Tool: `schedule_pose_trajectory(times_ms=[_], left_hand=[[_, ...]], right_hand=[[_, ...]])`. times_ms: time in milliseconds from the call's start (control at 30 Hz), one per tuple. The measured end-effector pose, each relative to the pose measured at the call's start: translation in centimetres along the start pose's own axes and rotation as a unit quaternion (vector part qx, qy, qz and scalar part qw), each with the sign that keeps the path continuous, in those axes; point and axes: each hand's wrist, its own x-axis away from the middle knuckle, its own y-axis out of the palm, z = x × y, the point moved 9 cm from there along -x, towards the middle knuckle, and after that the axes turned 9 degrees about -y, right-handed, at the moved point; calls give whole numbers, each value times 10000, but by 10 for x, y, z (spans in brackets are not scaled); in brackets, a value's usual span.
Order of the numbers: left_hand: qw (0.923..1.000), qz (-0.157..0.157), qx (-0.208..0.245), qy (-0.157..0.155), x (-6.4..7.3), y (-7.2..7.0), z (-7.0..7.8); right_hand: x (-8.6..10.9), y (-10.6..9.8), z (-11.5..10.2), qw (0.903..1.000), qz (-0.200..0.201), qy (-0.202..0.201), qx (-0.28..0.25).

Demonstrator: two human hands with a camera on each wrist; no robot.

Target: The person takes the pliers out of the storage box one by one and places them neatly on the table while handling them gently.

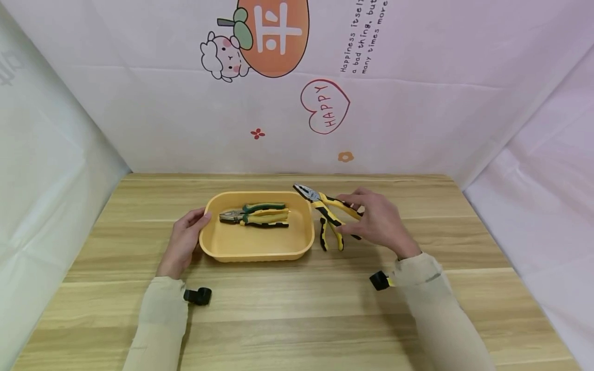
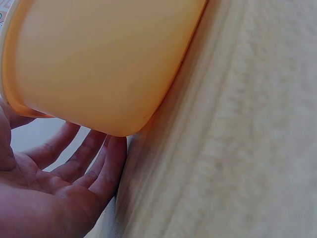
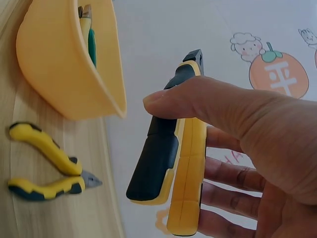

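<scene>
My left hand (image 1: 182,241) holds the left end of a yellow plastic bin (image 1: 257,257), thumb at the rim and fingers against the outer wall (image 2: 94,74). Inside the bin lie pliers with green-and-yellow handles (image 1: 264,207) and pliers with yellow-and-black handles (image 1: 266,224), jaws to the left. To the right of the bin, my right hand (image 1: 382,221) grips combination pliers (image 1: 312,194) by their yellow-and-black handles (image 3: 187,173), raised above the table. Beneath them, smaller yellow-and-black pliers (image 3: 47,144) rest on the table with handles spread; the head view partly hides them.
The bin stands on a wood-grain table (image 1: 287,314). White printed cloth (image 1: 408,118) rises behind the table's far edge, with more cloth at both sides. A black wrist camera (image 1: 379,281) sits by the right sleeve, another (image 1: 198,296) by the left.
</scene>
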Motion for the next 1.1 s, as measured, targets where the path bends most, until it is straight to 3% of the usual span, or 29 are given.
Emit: schedule_pose_trajectory(times_ms=[733, 1100], left_hand=[[9999, -70, 60, 41, -1, 1, -1], [9999, -64, 77, 45, -1, 1, -2]], right_hand=[[28, -22, 41, 9987, 113, 461, 199], [33, -16, 50, 9931, 298, 1129, 90]])
